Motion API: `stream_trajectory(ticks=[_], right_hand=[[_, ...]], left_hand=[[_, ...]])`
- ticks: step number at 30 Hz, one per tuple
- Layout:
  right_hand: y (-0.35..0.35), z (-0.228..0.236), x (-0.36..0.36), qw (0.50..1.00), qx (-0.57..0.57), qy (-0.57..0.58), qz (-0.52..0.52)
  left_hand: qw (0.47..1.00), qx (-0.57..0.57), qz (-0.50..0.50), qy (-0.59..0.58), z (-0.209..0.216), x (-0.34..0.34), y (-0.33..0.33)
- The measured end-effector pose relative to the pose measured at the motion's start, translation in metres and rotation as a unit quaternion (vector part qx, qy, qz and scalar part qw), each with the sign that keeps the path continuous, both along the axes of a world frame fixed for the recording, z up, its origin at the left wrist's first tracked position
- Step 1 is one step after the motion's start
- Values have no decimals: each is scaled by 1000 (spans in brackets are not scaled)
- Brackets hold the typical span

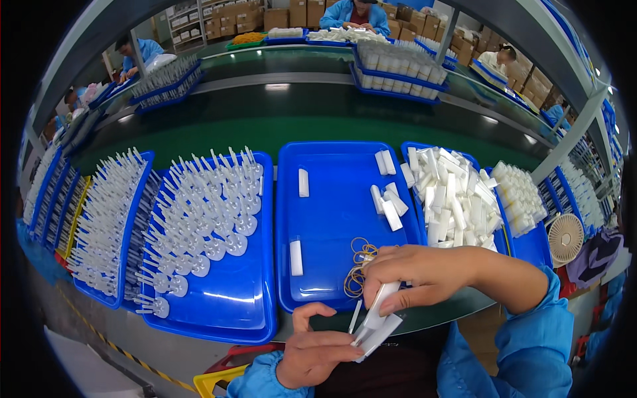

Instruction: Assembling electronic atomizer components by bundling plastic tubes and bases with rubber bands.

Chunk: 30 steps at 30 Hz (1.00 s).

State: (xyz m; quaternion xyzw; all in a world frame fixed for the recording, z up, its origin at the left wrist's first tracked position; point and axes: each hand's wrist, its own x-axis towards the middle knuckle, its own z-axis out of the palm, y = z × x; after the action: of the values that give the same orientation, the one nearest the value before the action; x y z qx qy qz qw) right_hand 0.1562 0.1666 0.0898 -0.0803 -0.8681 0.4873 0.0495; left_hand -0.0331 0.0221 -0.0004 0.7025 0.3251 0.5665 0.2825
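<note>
Head view: downward and wide, bending toward the rim.
Right hand (424,270): reaching in from the right, pinching a slim white piece (387,296) between thumb and fingers.
Left hand (317,349): on the near left, fingers pressed to the near end of the same work, one digit lifted clear; full grip partly hidden, exact contacts impossible to tell.
Between the hands: slim white piece tilted, far end to the right; a pale, open-looking casing (381,337) just beneath; a slender white strip (355,316) close to the left fingers.
Where held: off the near right part of the middle blue tray (332,222), on the near side of its rim.
Rubber bands (352,285): tan, loose in the middle blue tray, just beside the right hand and partly covered by it.
White block pile (458,199): heaped in the tray to the right.
Good handling, as a judgement: steady the near end with the left, line up the long edges before pressing, press lightly and evenly against cracking, and keep fingertips out of the gap.
</note>
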Motion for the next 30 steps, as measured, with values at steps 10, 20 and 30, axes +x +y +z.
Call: stream_trajectory(ticks=[10, 20, 30], right_hand=[[-38, -3, -20, 996, 84, -8, 18], [25, -32, -80, 977, 200, 1, -75], [35, -55, -64, 915, 398, -67, -10]], left_hand=[[977, -62, 172, -109, 10, 17, -15], [979, -44, 182, -77, 9, 2, -16], [982, -43, 181, -26, 18, 2, -13]])
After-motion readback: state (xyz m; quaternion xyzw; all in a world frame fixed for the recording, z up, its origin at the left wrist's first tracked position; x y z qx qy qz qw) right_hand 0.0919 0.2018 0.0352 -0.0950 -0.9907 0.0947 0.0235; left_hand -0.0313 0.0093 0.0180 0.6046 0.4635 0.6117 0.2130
